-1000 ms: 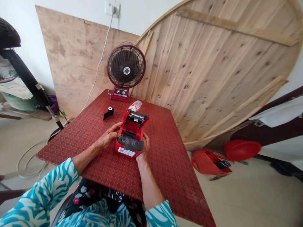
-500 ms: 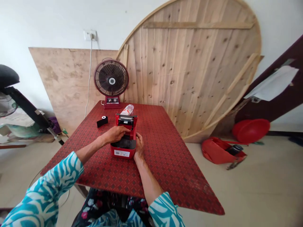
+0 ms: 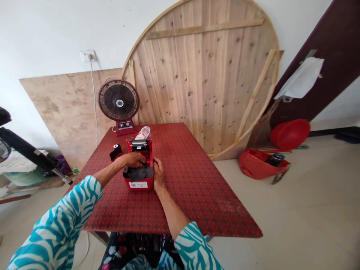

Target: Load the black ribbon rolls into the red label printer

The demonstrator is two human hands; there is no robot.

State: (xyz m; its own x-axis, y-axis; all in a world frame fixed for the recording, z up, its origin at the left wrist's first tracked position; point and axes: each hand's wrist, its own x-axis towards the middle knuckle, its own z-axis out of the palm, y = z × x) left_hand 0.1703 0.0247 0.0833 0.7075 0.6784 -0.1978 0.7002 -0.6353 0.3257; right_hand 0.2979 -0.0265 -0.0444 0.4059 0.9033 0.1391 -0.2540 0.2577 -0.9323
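A small red printer (image 3: 148, 185) stands on the table with its lid (image 3: 138, 144) raised toward the far side. Black strip material (image 3: 137, 173) lies across its dark front edge. My left hand (image 3: 135, 159) reaches over the left side into the open body, fingers curled down; whatever they pinch is hidden. Along the right wall, my right hand (image 3: 159, 172) grips the printer, its fingers wrapped against the side. To the left of the printer sits a black roll with a white core (image 3: 115, 150), a loose end trailing. A clear plastic bottle (image 3: 143, 132) lies just behind the lid.
A maroon fan (image 3: 119, 105) stands at the far left corner of the red patterned table (image 3: 197, 195). Behind it lean a plywood sheet (image 3: 59, 101) and a large round wooden board (image 3: 202, 75). A red bag (image 3: 257, 165) and red basin (image 3: 291, 134) are on the floor at right.
My left hand has left the printer's outer left side and gone into its open body. My right hand stays on the right side. The view has turned, and the printer sits straighter.
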